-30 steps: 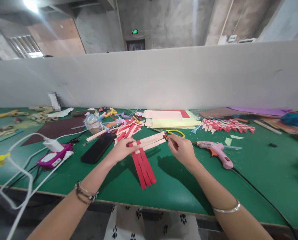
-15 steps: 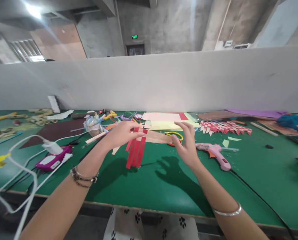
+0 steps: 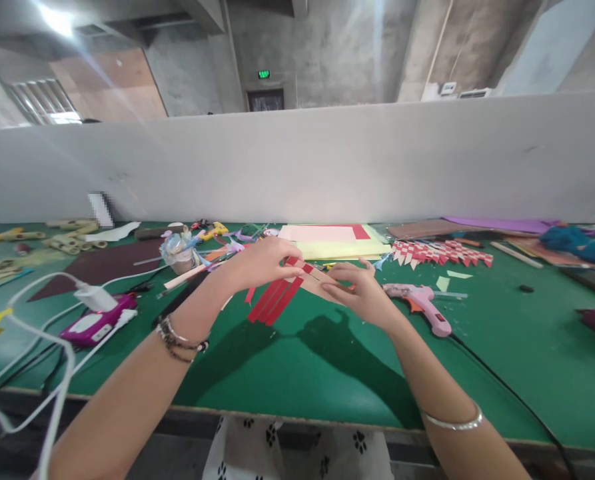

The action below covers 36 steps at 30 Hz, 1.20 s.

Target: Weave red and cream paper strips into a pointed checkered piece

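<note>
My left hand (image 3: 263, 265) pinches the woven end of a bundle of paper strips, thumb below and fingers above. Several red paper strips (image 3: 276, 301) hang from there toward the table, slanting to the lower left. Pale beige paper strips (image 3: 318, 289) cross the red ones at the weave and run to the right. My right hand (image 3: 361, 292) has its thumb and fingers closed on these pale strips, close to the woven part. The strips are held above the green table, and their right ends are partly hidden by my right hand.
A pink glue gun (image 3: 430, 308) lies right of my hands, its black cable running to the front edge. Behind it sits a red-and-white woven paper piece (image 3: 440, 253). Paper sheets (image 3: 322, 233) lie at the back. At left are a cup (image 3: 181, 257) and a purple power strip (image 3: 100, 323).
My right hand has moved left and closed from spread fingers onto the pale strips. The strips have turned, their right ends now tilting down toward me.
</note>
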### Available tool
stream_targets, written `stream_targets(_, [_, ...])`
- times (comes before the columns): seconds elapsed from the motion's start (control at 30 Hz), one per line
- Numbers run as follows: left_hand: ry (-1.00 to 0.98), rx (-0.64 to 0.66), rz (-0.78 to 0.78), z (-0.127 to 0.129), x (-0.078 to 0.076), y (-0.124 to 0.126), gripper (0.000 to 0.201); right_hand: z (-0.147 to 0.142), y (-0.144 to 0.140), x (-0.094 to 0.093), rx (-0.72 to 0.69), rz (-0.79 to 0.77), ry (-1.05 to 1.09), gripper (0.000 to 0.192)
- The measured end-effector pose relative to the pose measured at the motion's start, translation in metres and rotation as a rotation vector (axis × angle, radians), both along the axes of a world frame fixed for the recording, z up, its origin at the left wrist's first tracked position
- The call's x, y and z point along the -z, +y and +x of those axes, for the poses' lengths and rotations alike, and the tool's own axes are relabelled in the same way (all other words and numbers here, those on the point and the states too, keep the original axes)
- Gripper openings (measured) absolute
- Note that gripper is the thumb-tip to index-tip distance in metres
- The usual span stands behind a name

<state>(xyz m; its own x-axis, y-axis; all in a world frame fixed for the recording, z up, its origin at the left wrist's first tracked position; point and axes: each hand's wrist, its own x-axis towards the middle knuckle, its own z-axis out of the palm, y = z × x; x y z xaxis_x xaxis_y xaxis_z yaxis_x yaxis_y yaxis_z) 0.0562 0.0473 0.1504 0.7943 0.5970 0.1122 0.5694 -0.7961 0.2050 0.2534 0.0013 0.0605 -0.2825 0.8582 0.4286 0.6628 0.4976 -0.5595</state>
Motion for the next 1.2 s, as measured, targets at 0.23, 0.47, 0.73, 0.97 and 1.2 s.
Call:
stream_targets(0.23, [0.028,-0.012,0.0,0.0,0.003,0.002,0.023,0.0,0.005,0.003,0.034,-0.061,0.026,0.018])
stream_targets(0.47, [0.021,0.004,0.009,-0.001,0.003,0.005,0.027,0.003,0.009,0.006,0.024,-0.104,0.016,0.024])
stream_targets(0.73, [0.029,-0.017,-0.018,0.0,0.004,0.004,0.026,0.002,0.009,0.007,0.052,-0.121,0.007,0.028])
stream_targets(0.97, [-0.022,-0.065,-0.065,-0.002,0.008,0.006,0.028,0.003,0.009,0.007,0.057,-0.118,0.025,0.027])
stream_targets(1.2, [-0.144,-0.193,-0.263,-0.011,0.025,0.009,0.027,0.003,0.011,0.01,0.074,-0.134,0.016,0.023])
